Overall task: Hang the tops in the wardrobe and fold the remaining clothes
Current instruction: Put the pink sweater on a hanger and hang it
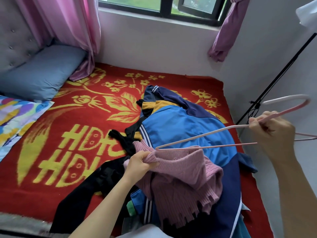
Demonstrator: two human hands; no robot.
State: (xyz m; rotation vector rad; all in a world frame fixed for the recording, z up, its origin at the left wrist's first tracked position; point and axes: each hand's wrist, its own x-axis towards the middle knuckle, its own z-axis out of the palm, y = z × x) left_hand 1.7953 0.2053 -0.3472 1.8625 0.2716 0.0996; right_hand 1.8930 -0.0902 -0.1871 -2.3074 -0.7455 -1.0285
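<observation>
A pink knitted sweater [185, 176] is lifted over a pile of clothes on the bed. My left hand [139, 162] grips its ribbed neck. My right hand [272, 133] holds a pink wire hanger [200, 135] by the base of its hook, up and to the right. The hanger's left tip lies at the sweater's neck opening. Under the sweater lies a blue and navy sports jacket [180, 122] with white stripes. Black garments [103, 174] spread to the left of the pile.
The bed has a red blanket [68, 143] with yellow flowers. A blue pillow [41, 73] sits at the far left under a pink curtain [72, 28]. A black stand pole [277, 78] leans by the right wall. A window [163, 6] is behind.
</observation>
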